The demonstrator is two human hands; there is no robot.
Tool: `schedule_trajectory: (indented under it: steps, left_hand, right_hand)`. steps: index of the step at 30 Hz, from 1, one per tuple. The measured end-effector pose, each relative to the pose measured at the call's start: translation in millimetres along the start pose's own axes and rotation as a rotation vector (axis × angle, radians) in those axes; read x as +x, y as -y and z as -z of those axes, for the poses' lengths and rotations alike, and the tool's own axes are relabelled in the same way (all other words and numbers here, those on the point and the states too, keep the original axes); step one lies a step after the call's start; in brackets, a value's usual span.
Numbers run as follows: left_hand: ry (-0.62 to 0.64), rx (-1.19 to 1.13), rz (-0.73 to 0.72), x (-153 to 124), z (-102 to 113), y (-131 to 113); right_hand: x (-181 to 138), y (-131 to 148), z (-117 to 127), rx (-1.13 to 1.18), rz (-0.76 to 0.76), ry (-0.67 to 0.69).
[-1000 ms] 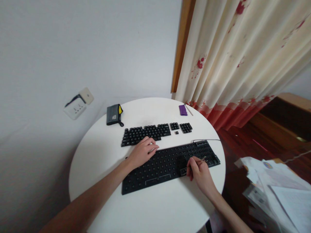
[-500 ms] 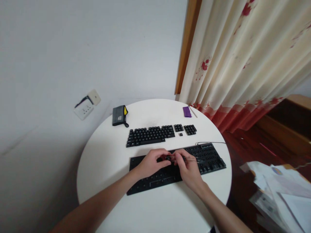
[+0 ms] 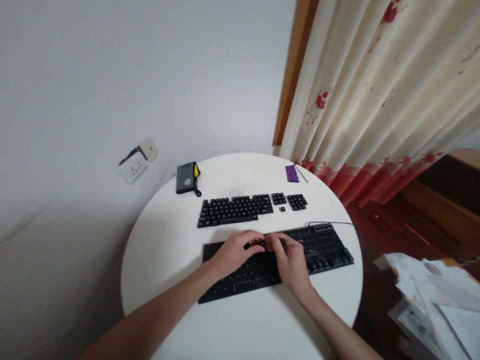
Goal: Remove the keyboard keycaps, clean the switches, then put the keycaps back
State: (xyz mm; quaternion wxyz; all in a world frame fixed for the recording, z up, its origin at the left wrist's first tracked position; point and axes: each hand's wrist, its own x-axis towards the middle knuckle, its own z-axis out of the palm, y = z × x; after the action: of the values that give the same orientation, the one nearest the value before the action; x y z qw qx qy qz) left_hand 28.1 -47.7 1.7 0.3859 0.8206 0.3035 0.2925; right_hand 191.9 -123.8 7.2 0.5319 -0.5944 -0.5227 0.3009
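Both hands meet over the black keyboard [image 3: 326, 246], whose left and middle parts show bare switch posts with the keycaps off. My left hand [image 3: 237, 251] is closed in a pinch on a small black keycap [image 3: 261, 243]. Beside it, almost touching, my right hand [image 3: 291, 259] has its thumb and fingers pressed together around a thin wire tool that looks like a keycap puller. Most of that tool is hidden by the fingers. Behind the keyboard lie removed keycaps [image 3: 234, 209] in rows, with a single loose keycap [image 3: 282, 209] near the small groups.
A round white table [image 3: 157, 250] carries everything. At its back left lies a grey pouch [image 3: 186, 178] with a yellow piece; at the back right, a purple cloth [image 3: 291, 173] and a thin stick [image 3: 302, 174]. The cable [image 3: 332, 222] runs off the right edge. Papers [image 3: 431, 290] lie beyond.
The view has shifted slightly, moving the scene a little right. The wire ends that stuck out right of my right hand now barely show. Both hands stay together over the keyboard.
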Motion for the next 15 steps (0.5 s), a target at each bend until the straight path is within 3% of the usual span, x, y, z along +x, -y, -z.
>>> schedule_trajectory:
  steps: [7,15]
  left_hand:
    - [0.005,0.013,0.035,1.0,-2.1,3.8]
    - [0.237,-0.343,0.217,8.6,11.6,10.7]
  right_hand:
    - [-1.2,0.4,-2.3,-0.02,0.014,0.053]
    - [-1.4,0.1,1.9,-0.002,0.051,0.205]
